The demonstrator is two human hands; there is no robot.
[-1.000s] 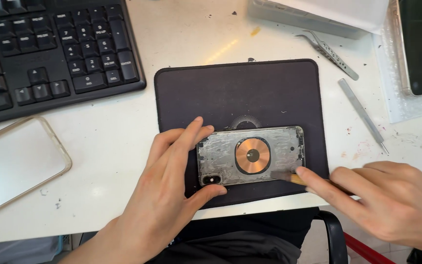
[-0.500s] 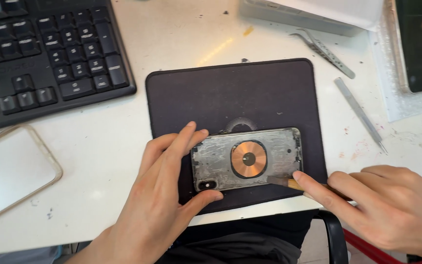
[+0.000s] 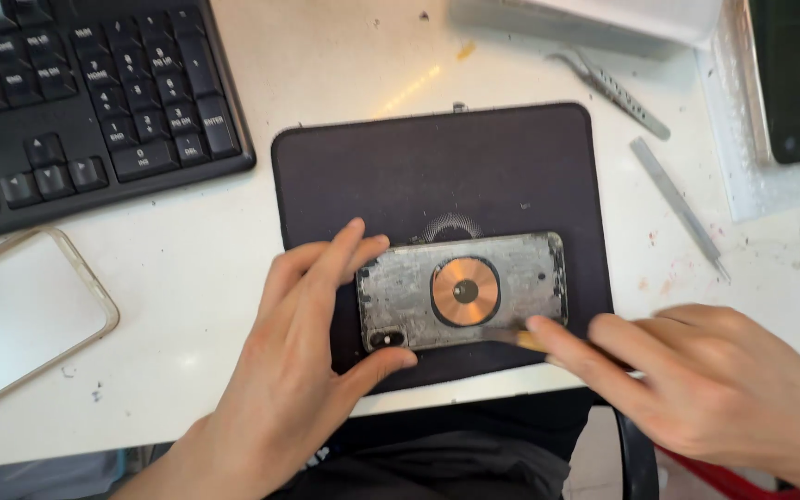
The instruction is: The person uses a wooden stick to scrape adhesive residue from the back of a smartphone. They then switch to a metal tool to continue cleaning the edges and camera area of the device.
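Observation:
A phone back housing lies on a dark mat, bare grey metal with a round copper coil in its middle. My left hand clamps its left end, fingers on the top edge and thumb at the lower corner by the camera hole. My right hand pinches a thin yellowish tool whose tip rests against the housing's lower edge.
A black keyboard sits at the back left. A clear phone case lies left of the mat. Tweezers and a flat metal tool lie at the right, with a dark phone on a clear tray.
The tool tip in my right hand has slid a little left along the housing's lower edge. My left hand keeps its hold; the view has shifted slightly.

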